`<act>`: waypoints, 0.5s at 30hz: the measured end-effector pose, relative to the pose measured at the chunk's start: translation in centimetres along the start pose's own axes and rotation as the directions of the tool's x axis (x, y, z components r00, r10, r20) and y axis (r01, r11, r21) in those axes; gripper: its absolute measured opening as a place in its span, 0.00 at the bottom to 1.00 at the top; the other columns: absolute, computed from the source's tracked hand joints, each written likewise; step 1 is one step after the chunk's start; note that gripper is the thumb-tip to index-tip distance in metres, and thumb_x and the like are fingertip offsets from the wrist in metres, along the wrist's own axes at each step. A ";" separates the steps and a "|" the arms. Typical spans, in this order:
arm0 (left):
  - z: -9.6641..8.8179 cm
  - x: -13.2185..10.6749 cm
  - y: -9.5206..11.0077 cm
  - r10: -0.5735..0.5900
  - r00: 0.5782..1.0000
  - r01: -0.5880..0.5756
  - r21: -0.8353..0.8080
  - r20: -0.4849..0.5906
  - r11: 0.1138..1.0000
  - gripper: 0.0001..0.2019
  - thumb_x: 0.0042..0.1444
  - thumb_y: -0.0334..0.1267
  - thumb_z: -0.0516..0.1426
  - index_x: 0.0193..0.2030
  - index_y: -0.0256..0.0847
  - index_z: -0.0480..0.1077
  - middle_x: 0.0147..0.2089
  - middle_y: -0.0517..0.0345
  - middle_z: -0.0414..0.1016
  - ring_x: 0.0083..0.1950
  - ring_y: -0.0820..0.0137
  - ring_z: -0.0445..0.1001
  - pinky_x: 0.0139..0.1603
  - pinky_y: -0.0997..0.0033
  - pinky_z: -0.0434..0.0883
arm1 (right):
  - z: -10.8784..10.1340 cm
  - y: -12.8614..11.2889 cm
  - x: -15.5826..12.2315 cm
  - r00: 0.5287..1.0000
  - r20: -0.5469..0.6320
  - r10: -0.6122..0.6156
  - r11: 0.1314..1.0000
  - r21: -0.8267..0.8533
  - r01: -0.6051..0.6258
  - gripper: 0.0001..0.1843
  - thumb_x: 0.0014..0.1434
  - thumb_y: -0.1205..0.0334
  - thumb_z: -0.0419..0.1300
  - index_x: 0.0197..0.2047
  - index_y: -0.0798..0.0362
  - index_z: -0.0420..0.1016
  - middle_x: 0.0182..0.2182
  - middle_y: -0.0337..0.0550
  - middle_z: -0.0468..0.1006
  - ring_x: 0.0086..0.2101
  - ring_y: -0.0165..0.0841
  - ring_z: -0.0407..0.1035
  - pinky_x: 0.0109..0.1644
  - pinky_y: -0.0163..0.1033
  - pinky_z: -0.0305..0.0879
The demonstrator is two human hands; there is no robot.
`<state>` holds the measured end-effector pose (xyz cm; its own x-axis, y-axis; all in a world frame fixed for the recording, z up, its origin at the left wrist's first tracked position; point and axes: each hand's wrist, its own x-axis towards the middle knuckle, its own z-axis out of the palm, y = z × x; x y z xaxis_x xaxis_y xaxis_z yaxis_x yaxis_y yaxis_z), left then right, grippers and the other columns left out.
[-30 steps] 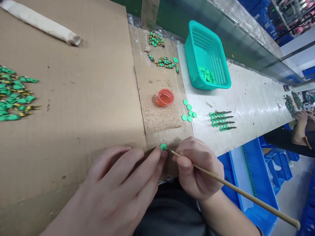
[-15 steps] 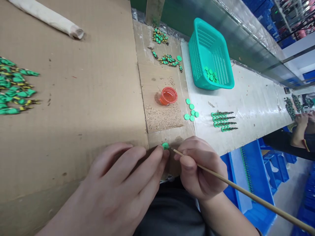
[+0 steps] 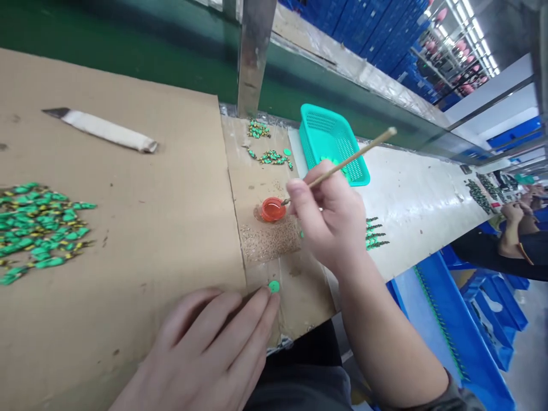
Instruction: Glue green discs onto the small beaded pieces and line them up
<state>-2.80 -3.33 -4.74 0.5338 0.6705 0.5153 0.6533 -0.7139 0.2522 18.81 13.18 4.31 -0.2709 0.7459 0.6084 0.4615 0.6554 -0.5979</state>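
My left hand lies flat on the brown cardboard, fingers stretched out, with a fingertip touching a small round green disc. My right hand is closed around a thin wooden stick. The stick's tip dips at the rim of a small orange cup of liquid. A patch of tiny tan grains lies just in front of the cup.
A teal basket with green discs stands behind my right hand. Rows of green pieces lie on the white surface. A heap of green parts and a wrapped blade lie left. Another person's hands work far right.
My right hand lifted the stick away from the green disc and carried its tip forward to the orange cup. The camera tilted up. My left hand stayed by the disc.
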 end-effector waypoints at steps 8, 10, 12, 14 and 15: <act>-0.1 0.7 0.0 -0.045 0.997 0.042 -0.063 -0.059 0.997 0.21 0.78 0.39 0.65 0.73 0.40 0.84 0.71 0.53 0.88 0.63 0.55 0.77 0.89 0.46 0.58 | 1.1 1.7 0.0 0.998 0.030 -0.049 0.999 -0.006 0.049 0.18 0.86 0.57 0.64 0.40 0.46 0.69 0.33 0.30 0.73 0.30 0.25 0.69 0.38 0.34 0.69; -0.2 1.0 0.1 -0.051 0.997 0.047 -0.063 -0.065 0.997 0.20 0.78 0.39 0.65 0.72 0.41 0.85 0.70 0.54 0.89 0.61 0.56 0.77 0.87 0.46 0.60 | 1.1 1.6 0.0 0.999 0.036 -0.038 0.999 -0.017 0.039 0.18 0.86 0.58 0.64 0.40 0.46 0.68 0.33 0.30 0.73 0.30 0.25 0.69 0.38 0.34 0.68; -0.3 1.2 0.1 -0.057 0.996 0.052 -0.062 -0.073 0.997 0.19 0.78 0.39 0.64 0.71 0.44 0.85 0.69 0.55 0.89 0.61 0.56 0.78 0.86 0.47 0.62 | 1.1 1.6 0.1 0.998 0.045 -0.035 0.999 -0.024 0.036 0.18 0.86 0.58 0.64 0.40 0.46 0.68 0.33 0.30 0.73 0.30 0.26 0.69 0.38 0.34 0.68; -0.3 1.2 0.2 -0.053 0.996 0.049 -0.057 -0.068 0.997 0.19 0.78 0.39 0.64 0.70 0.45 0.86 0.69 0.56 0.89 0.61 0.56 0.78 0.85 0.48 0.62 | 1.1 1.5 0.2 0.998 0.045 -0.046 0.999 -0.017 0.047 0.18 0.86 0.58 0.64 0.40 0.46 0.68 0.33 0.30 0.73 0.30 0.26 0.68 0.38 0.34 0.68; -0.2 1.2 0.2 -0.052 0.997 0.049 -0.055 -0.063 0.997 0.19 0.78 0.39 0.64 0.71 0.45 0.85 0.70 0.56 0.89 0.62 0.56 0.78 0.86 0.48 0.61 | 1.1 1.5 0.2 0.998 0.041 -0.051 0.999 -0.012 0.052 0.18 0.86 0.59 0.64 0.40 0.46 0.68 0.33 0.30 0.73 0.30 0.26 0.68 0.38 0.34 0.68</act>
<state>-2.17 -2.67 -3.87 0.4637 0.6929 0.5522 0.6480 -0.6902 0.3219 18.54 14.41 2.97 -0.3289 0.7158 0.6160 0.4570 0.6915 -0.5595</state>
